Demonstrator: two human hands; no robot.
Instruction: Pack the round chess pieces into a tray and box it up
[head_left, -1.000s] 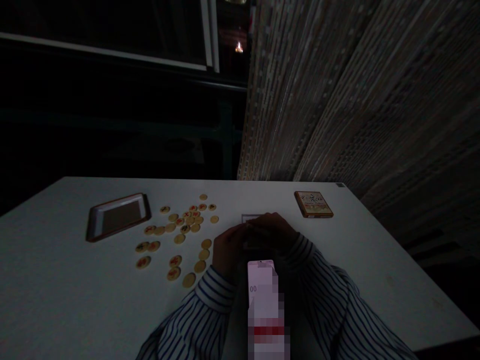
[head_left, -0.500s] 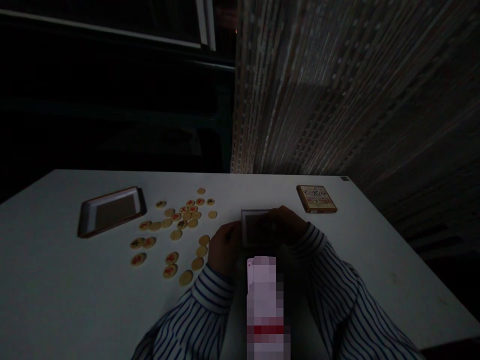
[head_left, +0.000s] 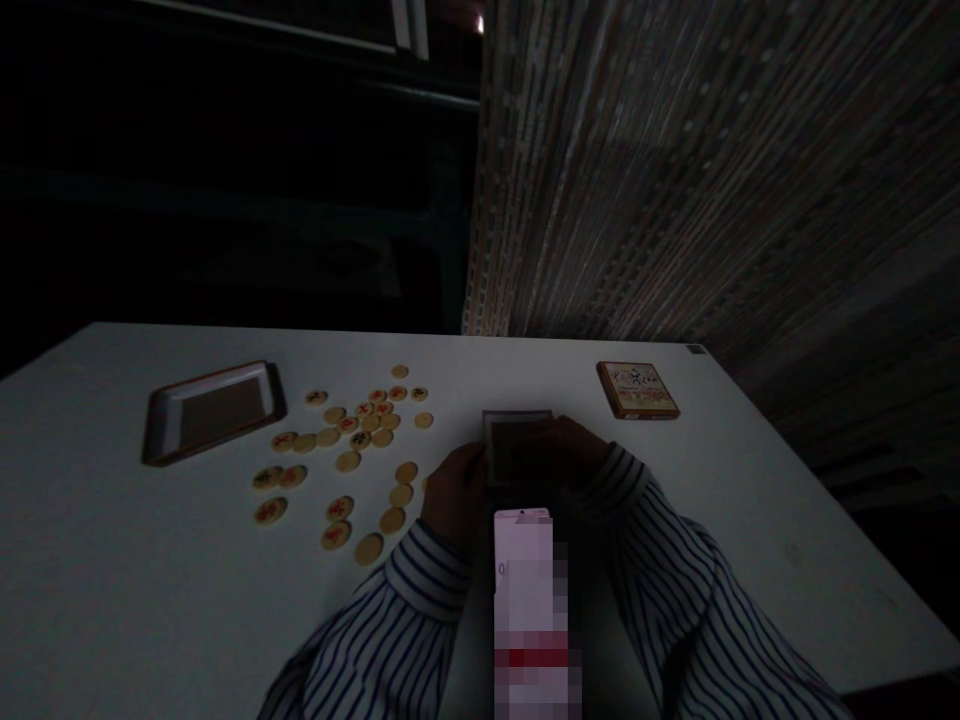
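Observation:
In the head view, a small shallow box tray (head_left: 517,415) with a pale rim and dark inside is in front of me, between my hands. My left hand (head_left: 454,490) is closed at its left edge. My right hand (head_left: 574,450) curls over its right side; those fingers are dark and partly hidden. Left of my left hand, several round Chinese chess pieces (head_left: 347,461) lie scattered, some with red or black characters and some blank side up. One more piece is partly covered by my left hand.
A larger shallow tray (head_left: 270,376) lies at the left of the white table (head_left: 750,560). A closed box with a printed lid (head_left: 641,388) sits at the back right. A lit phone (head_left: 517,590) is close to me, below my hands. A strand curtain (head_left: 570,200) hangs behind the table.
The camera view has shifted slightly. Both hands stay around the small box tray, with the right-hand fingers moved a little. A chess piece edge now shows beside my left hand.

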